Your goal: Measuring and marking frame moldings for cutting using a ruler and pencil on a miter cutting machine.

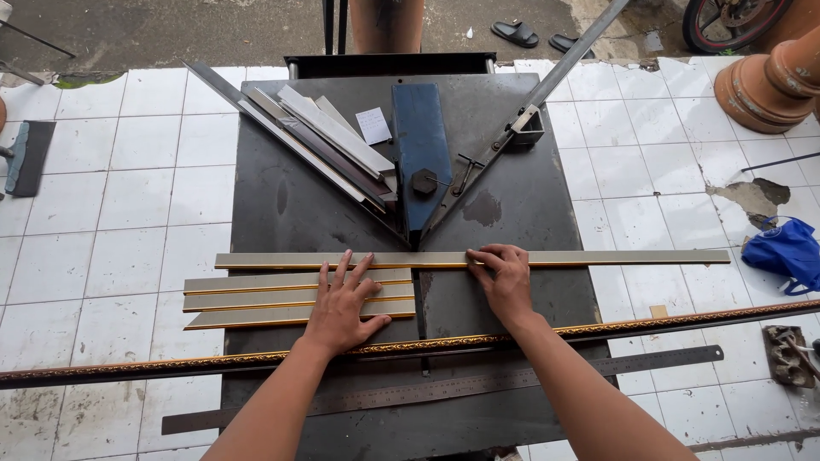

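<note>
A long grey moulding strip with a gold edge lies across the dark metal cutter table, just in front of the blue V-shaped cutter head. My left hand lies flat with fingers spread on three shorter grey strips and touches the long strip. My right hand presses its fingertips on the long strip, right of the cutter head. Neither hand grips anything.
A long ornate dark-and-gold moulding and a steel ruler lie across the near side. Cut strips and a paper note rest at the back left. A blue bag, clay pots and sandals sit around.
</note>
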